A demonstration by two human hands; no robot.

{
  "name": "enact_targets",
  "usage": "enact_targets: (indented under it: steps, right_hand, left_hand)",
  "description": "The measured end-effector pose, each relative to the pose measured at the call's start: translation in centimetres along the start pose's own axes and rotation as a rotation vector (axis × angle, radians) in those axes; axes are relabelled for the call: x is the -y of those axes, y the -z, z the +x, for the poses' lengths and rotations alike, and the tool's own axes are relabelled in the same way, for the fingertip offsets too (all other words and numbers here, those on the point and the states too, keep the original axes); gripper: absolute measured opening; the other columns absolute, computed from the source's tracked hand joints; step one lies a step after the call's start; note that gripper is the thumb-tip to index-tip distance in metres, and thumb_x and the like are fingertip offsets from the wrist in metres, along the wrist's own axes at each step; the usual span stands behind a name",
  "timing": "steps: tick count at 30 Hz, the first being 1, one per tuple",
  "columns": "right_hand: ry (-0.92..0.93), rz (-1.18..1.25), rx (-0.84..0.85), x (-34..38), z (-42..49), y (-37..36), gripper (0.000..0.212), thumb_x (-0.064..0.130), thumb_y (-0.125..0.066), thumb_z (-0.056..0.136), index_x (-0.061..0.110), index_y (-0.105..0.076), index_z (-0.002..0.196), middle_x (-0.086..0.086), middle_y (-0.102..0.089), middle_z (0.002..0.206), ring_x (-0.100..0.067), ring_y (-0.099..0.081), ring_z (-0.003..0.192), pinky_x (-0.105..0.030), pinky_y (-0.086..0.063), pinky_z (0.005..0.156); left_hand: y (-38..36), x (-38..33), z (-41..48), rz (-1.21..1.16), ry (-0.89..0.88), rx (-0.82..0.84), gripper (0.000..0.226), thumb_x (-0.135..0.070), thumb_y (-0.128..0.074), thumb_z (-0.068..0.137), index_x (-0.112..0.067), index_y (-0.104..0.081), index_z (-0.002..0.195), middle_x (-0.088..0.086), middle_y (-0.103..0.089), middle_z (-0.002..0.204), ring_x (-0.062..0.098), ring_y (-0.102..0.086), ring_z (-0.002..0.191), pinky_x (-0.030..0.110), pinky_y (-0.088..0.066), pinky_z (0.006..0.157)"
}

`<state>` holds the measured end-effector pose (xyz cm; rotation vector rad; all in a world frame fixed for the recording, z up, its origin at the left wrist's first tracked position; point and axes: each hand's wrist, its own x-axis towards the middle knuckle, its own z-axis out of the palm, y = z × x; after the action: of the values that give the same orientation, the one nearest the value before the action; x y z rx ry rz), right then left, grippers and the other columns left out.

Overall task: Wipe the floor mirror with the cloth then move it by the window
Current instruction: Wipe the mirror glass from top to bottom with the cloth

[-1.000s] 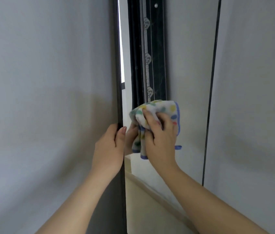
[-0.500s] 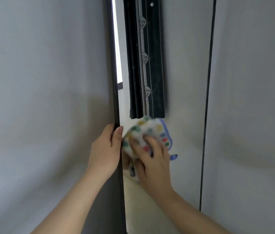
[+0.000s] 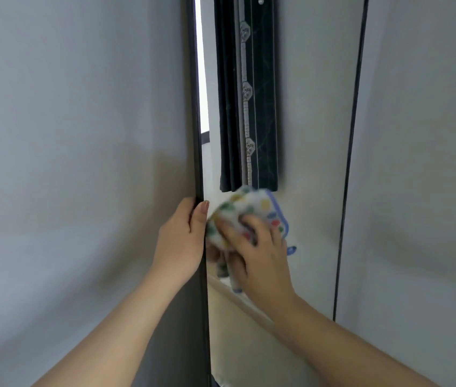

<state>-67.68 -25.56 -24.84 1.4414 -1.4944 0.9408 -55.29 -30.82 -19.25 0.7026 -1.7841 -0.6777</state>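
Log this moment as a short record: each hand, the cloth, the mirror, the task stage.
left hand: grips the dark left frame edge of the floor mirror
right hand: fingers curled on the cloth, pressing it to the glass
cloth: white with coloured dots and blue trim, bunched, motion-blurred
reflection: dark curtain hanging just above the cloth
surroundings: grey wall on either side of the mirror
stage: wiping step
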Motion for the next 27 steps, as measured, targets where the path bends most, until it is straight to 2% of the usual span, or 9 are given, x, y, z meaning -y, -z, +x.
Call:
enact_targets:
  steps: [2,3,6,9,14,17,20,24,27]
  right_hand:
    - [-0.145,0.055,-0.063,0.7,2.8,0.1,0.044,0.027,-0.04,0.081,0.033,-0.045,0.124,-0.004,-0.042,0.121,-0.025,-0.036,0.109,-0.043,-0.045,0.079]
    - [-0.165,0.062,-0.082,1.1,2.8,0.0,0.043,0.026,-0.039,0.081,0.033,-0.045,0.123,-0.004,-0.042,0.122,-0.026,-0.036,0.111,-0.043,-0.045,0.081]
    - [-0.032,0.019,-0.059,1.3,-0.8,-0.5,0.041,0.026,-0.043,0.08,0.034,-0.045,0.12,0.0,-0.039,0.123,-0.027,-0.038,0.111,-0.042,-0.046,0.083]
    - [0.053,0.005,-0.026,0.2,-0.4,-0.3,0.042,0.027,-0.043,0.079,0.035,-0.044,0.121,0.001,-0.04,0.121,-0.026,-0.04,0.109,-0.043,-0.05,0.08]
    - [-0.222,-0.009,-0.096,1.8,3.2,-0.4,0.047,0.032,-0.039,0.084,0.032,-0.036,0.131,-0.002,-0.034,0.128,-0.028,-0.035,0.113,-0.045,-0.046,0.081]
    - [-0.08,-0.016,-0.027,2.1,-1.4,-0.8,0.047,0.033,-0.043,0.082,0.03,-0.039,0.129,0.0,-0.036,0.131,-0.027,-0.038,0.113,-0.043,-0.047,0.084]
    - [0.014,-0.083,-0.008,0.5,-0.6,-0.2,0.047,0.035,-0.043,0.082,0.029,-0.039,0.129,0.0,-0.038,0.13,-0.024,-0.038,0.112,-0.041,-0.047,0.085]
    - [-0.203,0.026,-0.026,1.3,2.7,0.4,0.043,0.049,-0.027,0.093,0.032,-0.036,0.132,-0.001,-0.034,0.137,-0.026,-0.03,0.12,-0.045,-0.04,0.09]
    - [-0.03,0.004,0.043,1.4,-0.1,0.4,0.046,0.054,-0.015,0.096,0.034,-0.039,0.129,0.001,-0.033,0.138,-0.028,-0.033,0.121,-0.043,-0.038,0.095]
  left_hand:
    - [-0.1,-0.1,0.0,-0.013,0.003,0.009,0.023,-0.032,-0.034,0.097,-0.032,-0.045,0.077,-0.011,-0.052,0.067,0.001,-0.05,0.064,0.018,-0.039,0.055]
    - [-0.1,-0.2,-0.1,-0.011,0.002,0.011,0.025,-0.031,-0.033,0.097,-0.034,-0.043,0.074,-0.011,-0.051,0.067,0.001,-0.05,0.063,0.017,-0.038,0.054]
    - [-0.1,-0.1,-0.2,0.005,-0.007,0.005,0.021,-0.032,-0.034,0.096,-0.029,-0.045,0.079,-0.011,-0.051,0.066,0.0,-0.049,0.063,0.006,-0.037,0.052]
    - [-0.1,0.1,0.0,0.006,0.006,-0.003,0.019,-0.032,-0.034,0.096,-0.027,-0.045,0.082,-0.011,-0.051,0.067,0.0,-0.048,0.064,0.009,-0.036,0.051]
    - [-0.2,0.2,-0.1,0.025,-0.017,0.0,0.019,-0.03,-0.034,0.096,-0.028,-0.045,0.081,-0.013,-0.051,0.068,0.001,-0.049,0.065,0.009,-0.037,0.055]
    - [-0.1,0.3,0.0,-0.012,0.018,0.022,0.023,-0.033,-0.035,0.096,-0.031,-0.044,0.075,-0.011,-0.054,0.069,0.006,-0.052,0.067,0.028,-0.045,0.062]
    - [0.0,0.2,0.0,0.013,0.003,0.024,0.023,-0.034,-0.034,0.096,-0.032,-0.043,0.075,-0.012,-0.052,0.068,0.005,-0.052,0.065,0.019,-0.039,0.056]
    - [0.0,0.1,-0.2,0.014,0.007,0.013,0.024,-0.031,-0.036,0.096,-0.03,-0.044,0.073,-0.011,-0.052,0.066,0.004,-0.051,0.064,0.008,-0.037,0.054]
    - [0.0,0.2,-0.1,0.01,0.021,0.016,0.02,-0.032,-0.035,0.096,-0.026,-0.047,0.081,-0.011,-0.054,0.069,0.001,-0.052,0.067,0.007,-0.037,0.054]
